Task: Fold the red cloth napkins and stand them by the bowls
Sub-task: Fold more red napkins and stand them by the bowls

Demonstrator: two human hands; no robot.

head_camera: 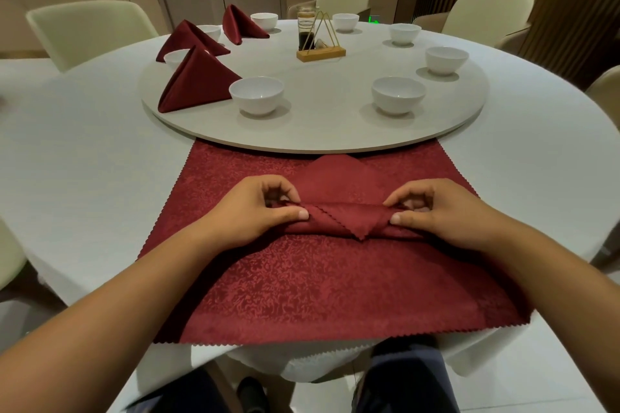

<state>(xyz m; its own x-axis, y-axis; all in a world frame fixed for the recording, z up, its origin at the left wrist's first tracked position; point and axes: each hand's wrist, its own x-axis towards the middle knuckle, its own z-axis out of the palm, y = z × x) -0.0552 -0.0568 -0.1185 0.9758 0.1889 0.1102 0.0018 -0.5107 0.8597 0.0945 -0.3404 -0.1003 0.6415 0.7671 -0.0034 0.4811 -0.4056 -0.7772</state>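
Note:
A red napkin (349, 191) lies part-folded on a larger red patterned cloth (318, 285) at the table's near edge. Its near side is rolled into a band with a point hanging at the middle. My left hand (258, 208) pinches the band's left end and my right hand (443, 208) pinches its right end. Three folded red napkins stand on the turntable: one (194, 84) beside the near left bowl (256, 95), the others (188, 40) (240, 23) further back by bowls. Another white bowl (397, 95) stands near right with no napkin.
The round grey turntable (318, 134) carries several more white bowls along its right and far rim and a wooden condiment stand (318, 43) with bottles at its middle. Cream chairs (87, 30) ring the white-clothed table (84, 161). My knees show below the table edge.

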